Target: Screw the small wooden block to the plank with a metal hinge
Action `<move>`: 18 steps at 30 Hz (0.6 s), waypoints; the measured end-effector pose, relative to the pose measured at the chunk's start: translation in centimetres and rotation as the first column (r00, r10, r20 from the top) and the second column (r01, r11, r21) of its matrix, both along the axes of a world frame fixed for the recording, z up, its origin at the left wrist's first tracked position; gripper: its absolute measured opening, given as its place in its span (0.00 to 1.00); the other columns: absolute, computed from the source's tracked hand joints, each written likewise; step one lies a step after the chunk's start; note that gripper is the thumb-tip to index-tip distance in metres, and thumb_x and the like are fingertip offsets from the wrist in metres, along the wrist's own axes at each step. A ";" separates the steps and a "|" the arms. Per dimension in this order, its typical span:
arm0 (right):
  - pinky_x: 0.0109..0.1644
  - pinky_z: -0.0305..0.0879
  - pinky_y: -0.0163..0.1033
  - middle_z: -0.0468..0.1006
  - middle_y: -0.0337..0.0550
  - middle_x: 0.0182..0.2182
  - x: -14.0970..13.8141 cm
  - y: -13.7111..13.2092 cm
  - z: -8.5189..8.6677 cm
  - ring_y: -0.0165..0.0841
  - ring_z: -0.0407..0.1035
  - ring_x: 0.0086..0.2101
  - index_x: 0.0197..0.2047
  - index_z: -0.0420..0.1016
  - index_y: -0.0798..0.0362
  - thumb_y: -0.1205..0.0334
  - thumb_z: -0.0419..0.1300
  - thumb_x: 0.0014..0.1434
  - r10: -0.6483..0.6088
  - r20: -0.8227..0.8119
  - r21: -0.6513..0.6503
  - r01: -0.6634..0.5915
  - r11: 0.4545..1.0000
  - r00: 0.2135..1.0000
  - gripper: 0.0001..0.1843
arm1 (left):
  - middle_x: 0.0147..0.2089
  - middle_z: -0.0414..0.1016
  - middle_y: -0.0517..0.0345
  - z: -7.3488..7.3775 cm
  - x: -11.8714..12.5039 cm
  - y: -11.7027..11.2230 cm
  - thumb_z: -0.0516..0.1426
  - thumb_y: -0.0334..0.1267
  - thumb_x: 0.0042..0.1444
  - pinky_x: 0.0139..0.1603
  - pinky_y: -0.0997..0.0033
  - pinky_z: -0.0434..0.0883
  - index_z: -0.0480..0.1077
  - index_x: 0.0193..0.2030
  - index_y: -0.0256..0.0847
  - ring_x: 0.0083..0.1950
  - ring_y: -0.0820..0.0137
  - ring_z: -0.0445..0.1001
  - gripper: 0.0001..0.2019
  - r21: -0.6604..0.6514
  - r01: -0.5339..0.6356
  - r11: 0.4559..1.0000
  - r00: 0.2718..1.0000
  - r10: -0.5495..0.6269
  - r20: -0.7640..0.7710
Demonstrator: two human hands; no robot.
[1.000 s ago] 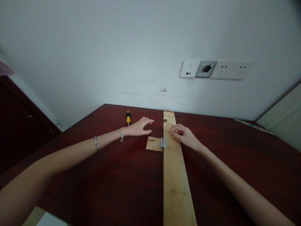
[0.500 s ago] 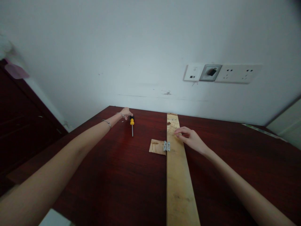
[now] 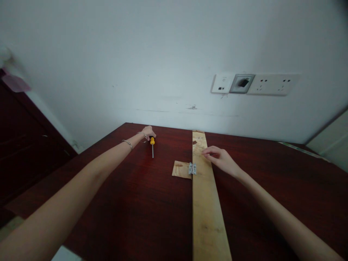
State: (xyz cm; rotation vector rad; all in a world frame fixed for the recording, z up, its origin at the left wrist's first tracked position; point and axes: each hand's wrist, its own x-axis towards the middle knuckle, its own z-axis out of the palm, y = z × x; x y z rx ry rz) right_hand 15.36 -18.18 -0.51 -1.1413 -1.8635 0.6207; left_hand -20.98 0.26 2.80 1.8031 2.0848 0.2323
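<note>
Moving away from its earlier spot near the plank (image 3: pixel 208 203), the left hand (image 3: pixel 148 132) is now covering the butt end of the screwdriver (image 3: pixel 152 141), while the right hand (image 3: pixel 220 160) is staying over the plank. The change is apparently bringing the screwdriver within grasp and leaving the hinge (image 3: pixel 192 168) free of both hands. The left fingers are bending over the black end of the handle, but whether they are closing firmly cannot be told. The right hand is hanging half-curled, a small gap showing between thumb and fingers, nothing visible in its grasp. The screwdriver is lying on the dark red surface (image 3: pixel 146 206), left of the plank, its yellow collar and slim metal shaft pointing toward the near side. The silvery hinge is straddling the seam between the plank and a small wooden piece (image 3: pixel 180 169)
</note>
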 end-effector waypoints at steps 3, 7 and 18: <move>0.48 0.71 0.49 0.80 0.46 0.39 0.1 -0.1 0.2 0.40 0.74 0.43 0.33 0.81 0.49 0.59 0.61 0.55 -0.009 -0.018 -0.009 0.008 1.000 1.000 0.07 | 0.16 0.68 0.56 0.1 0.8 -0.8 0.66 0.34 0.40 0.28 0.76 0.71 0.73 0.25 0.31 0.28 0.63 0.77 0.08 0.031 -0.020 0.999 0.998 0.021 -0.054; 0.52 0.69 0.51 0.81 0.45 0.37 0.1 -0.3 1.3 0.41 0.74 0.42 0.32 0.81 0.49 0.57 0.64 0.51 -0.023 -0.133 -0.113 0.007 0.994 0.991 0.07 | 0.19 0.71 0.55 1.2 1.5 -2.0 0.65 0.36 0.42 0.28 0.79 0.70 0.75 0.29 0.30 0.30 0.66 0.77 0.10 0.078 -0.017 0.997 0.998 0.021 -0.052; 0.43 0.71 0.40 0.80 0.41 0.35 -0.8 -1.2 11.5 0.31 0.73 0.37 0.32 0.80 0.49 0.58 0.69 0.47 -0.049 -0.585 -0.117 -0.025 0.993 0.809 0.07 | 0.34 0.76 0.49 10.0 4.6 -3.6 0.64 0.31 0.49 0.36 0.72 0.76 0.65 0.60 0.27 0.31 0.71 0.76 0.30 0.367 -0.007 0.930 0.856 -0.184 0.484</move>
